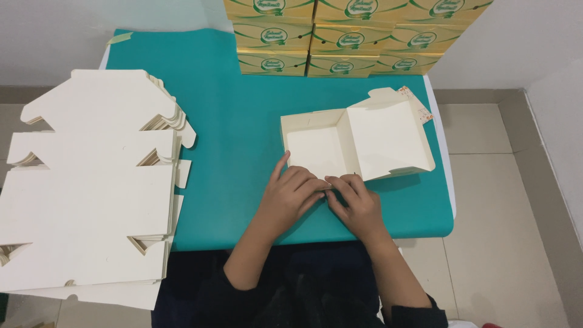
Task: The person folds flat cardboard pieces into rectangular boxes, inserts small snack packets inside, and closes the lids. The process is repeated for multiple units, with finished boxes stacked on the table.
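A half-formed cream cardboard box (340, 146) lies open on the teal tabletop (243, 121), right of centre, its pale inside facing up. Its tray part sits on the left, with low walls raised along the far and left sides, and a broad flat lid panel spreads to the right, tilted slightly and ending in a tab at the far right corner, where a bit of printed outer face shows.

Both hands meet at the near edge of the box. The left hand (293, 194) lies palm down with its fingers bent onto the near wall flap, the forefinger stretched along the box's near left corner. The right hand (355, 203) is just beside it, fingertips touching those of the left and pinching the same near flap — both hands grasp the cardboard edge rather than lying loose.

To the left, well apart from the box, a tall stack of flat die-cut box blanks (91, 182) overhangs the tabletop's left and near edges, the notched outlines of the sheets fanned a little at the right side. At the far edge of the tabletop stands a stacked row of finished yellow boxes (340, 42) with green oval labels — several tiers high. Dark sleeves cover the forearms near the bottom. Pale floor tiles (504, 212) show to the right.
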